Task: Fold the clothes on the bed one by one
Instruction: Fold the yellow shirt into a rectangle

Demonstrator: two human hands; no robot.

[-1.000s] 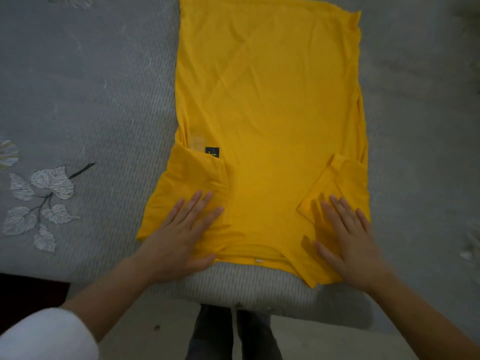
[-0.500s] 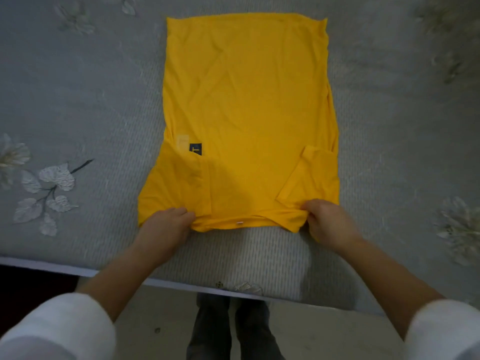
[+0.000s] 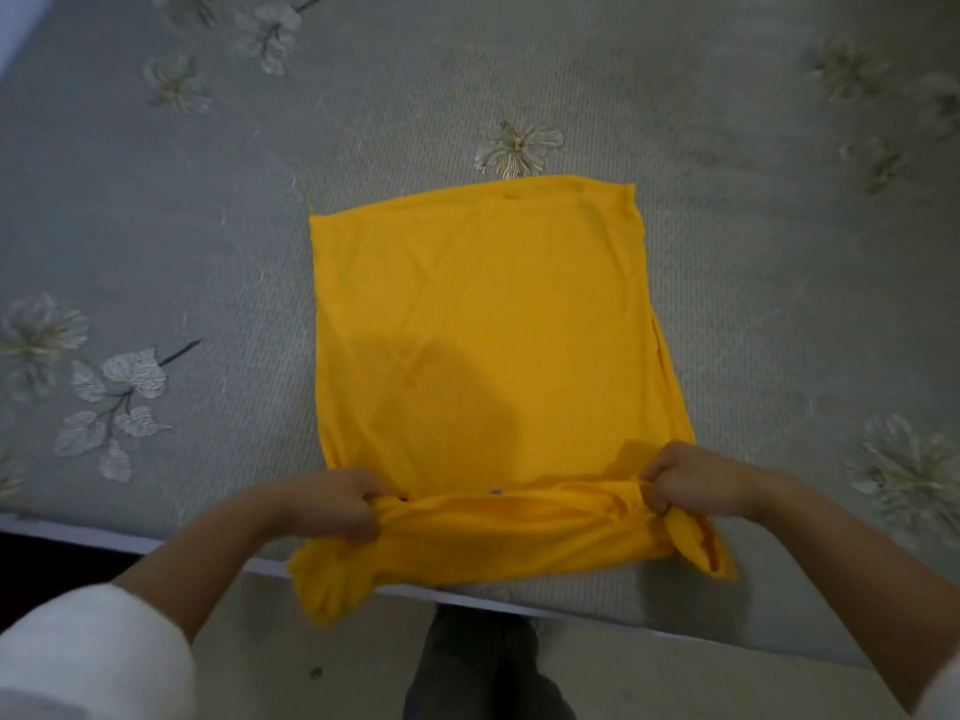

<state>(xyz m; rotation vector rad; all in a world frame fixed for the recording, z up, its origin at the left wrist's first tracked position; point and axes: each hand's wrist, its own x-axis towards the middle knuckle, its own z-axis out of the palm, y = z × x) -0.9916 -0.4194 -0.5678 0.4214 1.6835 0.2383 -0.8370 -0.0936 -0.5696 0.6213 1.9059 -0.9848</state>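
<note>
A yellow T-shirt (image 3: 483,324) lies lengthwise on the grey bed, its sides folded in. My left hand (image 3: 332,504) grips the near left corner of the shirt. My right hand (image 3: 691,478) grips the near right corner. Between them the near end is lifted off the bed and bunched, and the loose cloth hangs down over the bed's near edge. The far end of the shirt lies flat. The folded-in sleeves are hidden under the lifted cloth.
The bed (image 3: 156,252) has a grey cover with pale flower and leaf prints. Its near edge (image 3: 597,610) runs across the bottom of the view. Below it are the floor and my dark trouser legs (image 3: 483,672).
Both hands went from lying flat on the shirt's near end to gripping its corners, and have lifted that end up and toward me. The view has pulled back.
</note>
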